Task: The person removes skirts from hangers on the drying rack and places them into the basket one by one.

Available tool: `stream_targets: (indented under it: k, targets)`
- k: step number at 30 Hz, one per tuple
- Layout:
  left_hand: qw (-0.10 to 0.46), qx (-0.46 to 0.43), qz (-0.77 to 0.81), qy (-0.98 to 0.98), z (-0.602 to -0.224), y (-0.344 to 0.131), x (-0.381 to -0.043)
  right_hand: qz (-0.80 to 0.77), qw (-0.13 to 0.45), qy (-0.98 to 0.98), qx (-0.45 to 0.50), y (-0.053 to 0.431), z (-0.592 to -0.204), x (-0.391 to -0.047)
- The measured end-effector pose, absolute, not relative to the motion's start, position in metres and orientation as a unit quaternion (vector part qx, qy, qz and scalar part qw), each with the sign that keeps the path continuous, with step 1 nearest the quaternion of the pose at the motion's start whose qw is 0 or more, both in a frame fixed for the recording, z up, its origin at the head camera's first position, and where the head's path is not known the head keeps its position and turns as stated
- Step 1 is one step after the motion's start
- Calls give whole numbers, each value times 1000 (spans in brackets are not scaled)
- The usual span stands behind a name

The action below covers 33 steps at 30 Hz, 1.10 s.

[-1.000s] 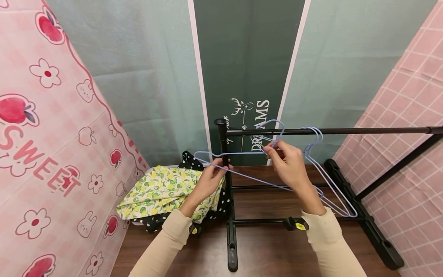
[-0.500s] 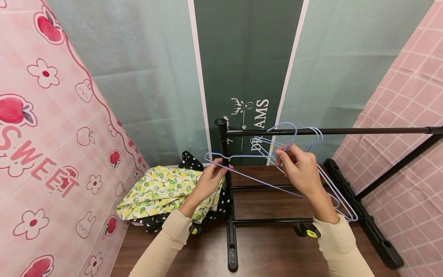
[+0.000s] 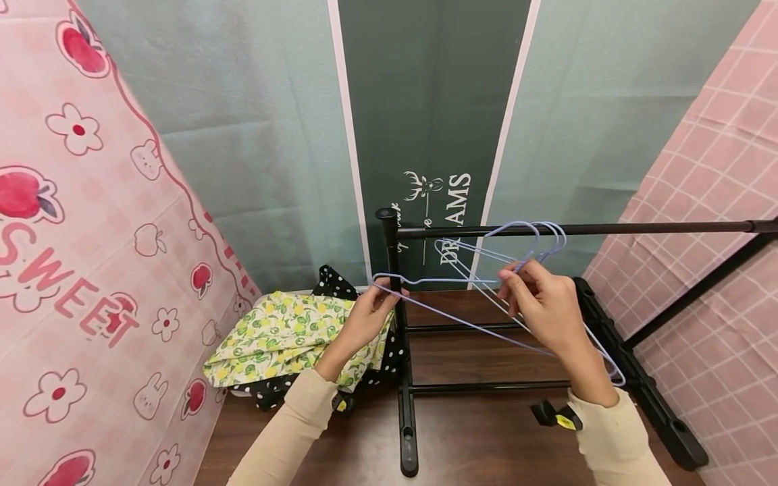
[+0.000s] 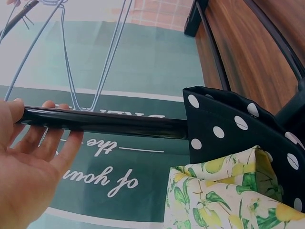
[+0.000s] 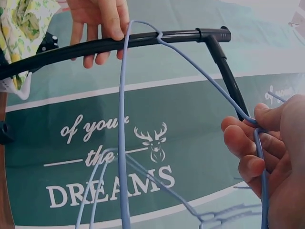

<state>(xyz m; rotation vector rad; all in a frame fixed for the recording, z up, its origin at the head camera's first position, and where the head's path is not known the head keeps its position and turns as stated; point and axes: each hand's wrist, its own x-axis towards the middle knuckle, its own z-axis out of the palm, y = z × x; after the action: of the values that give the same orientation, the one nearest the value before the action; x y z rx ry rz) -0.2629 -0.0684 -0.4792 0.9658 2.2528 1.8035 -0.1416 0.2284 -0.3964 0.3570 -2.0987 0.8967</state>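
My right hand (image 3: pixel 543 297) pinches a blue wire hanger (image 5: pixel 123 119) at its neck, just below the hook. In the head view that hook arches across the rack's black top bar (image 3: pixel 638 229), and the hanger's far corner overlaps the left post. My left hand (image 3: pixel 367 310) grips the post (image 4: pixel 133 123) of the clothes rack, thumb on one side and fingers on the other. More blue hangers (image 4: pixel 69 76) hang on the bar beside the right hand, partly hidden by it. No garment is on the held hanger.
A lemon-print cloth (image 3: pixel 292 334) and a black polka-dot cloth (image 3: pixel 331 280) lie heaped left of the rack, over a white container (image 5: pixel 21 88) mostly hidden. Lower rails (image 3: pixel 486 387) and a black foot (image 3: pixel 408 439) stand over the wood floor. Printed curtains surround the rack.
My right hand has moved right along the bar with the hanger, bringing its hook next to the other hangers' hooks. My left hand stays on the post.
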Motion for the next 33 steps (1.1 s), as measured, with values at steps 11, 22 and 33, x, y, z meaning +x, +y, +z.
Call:
stream_targets:
  k: [11, 22, 33]
  targets:
    - [42, 318, 582, 747, -480, -68, -264, 332, 416, -837, 126, 247, -400, -136]
    - [36, 322, 573, 752, -480, -70, -263, 345, 415, -836, 101, 261, -403, -130]
    - [43, 326, 590, 738, -481, -67, -263, 323, 419, -844, 92, 259, -404, -137]
